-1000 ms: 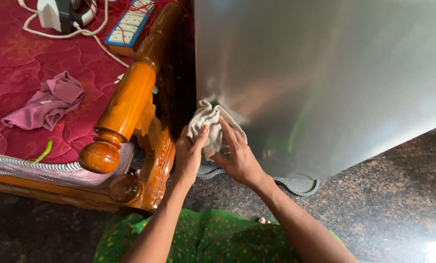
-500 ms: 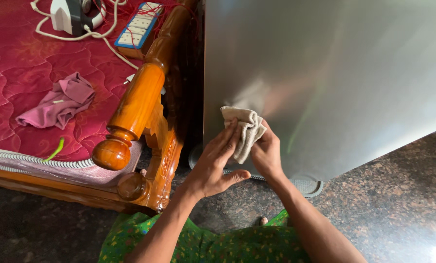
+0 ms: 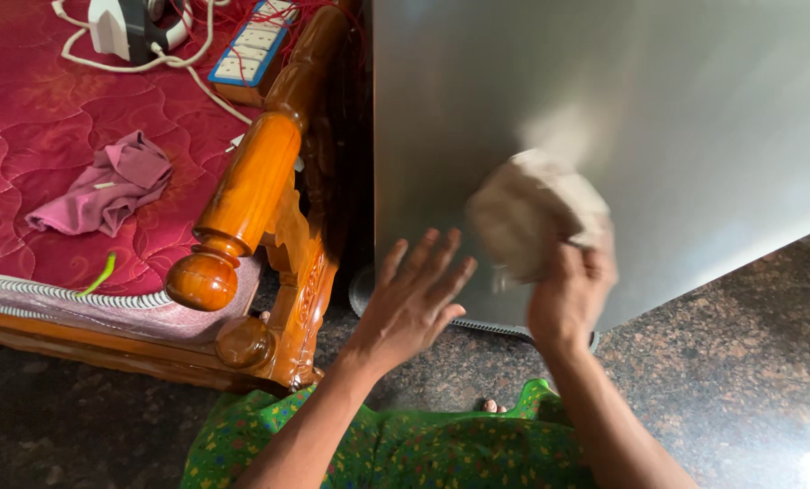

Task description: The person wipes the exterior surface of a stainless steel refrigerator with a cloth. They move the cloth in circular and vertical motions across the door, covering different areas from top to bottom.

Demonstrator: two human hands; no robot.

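Two hands work low against a steel panel (image 3: 658, 118) — the side of a tall appliance standing on a speckled stone floor (image 3: 740, 362). The right hand (image 3: 570, 292) is clenched around a balled beige cloth (image 3: 533, 210) and presses it to the metal at about one o'clock from the wrist; both are blurred with motion. The left hand (image 3: 411, 303) is spread wide, fingers fanned, holding nothing, its tips just short of the panel's lower edge.

At nine o'clock from the hands stands a carved wooden bedpost (image 3: 242, 195), with a red quilted mattress (image 3: 33, 136) beyond it carrying a pink rag (image 3: 106, 190) and a power strip (image 3: 251, 50).

The risk, as I judge it: the cloth is loosely bunched, so a fast stroke could shed it — or bare knuckles could smear the metal.

Half a second ago both hands pinched the cloth, neatly folded, lower and further left; since then the left has let go and the right has swept it up and right.
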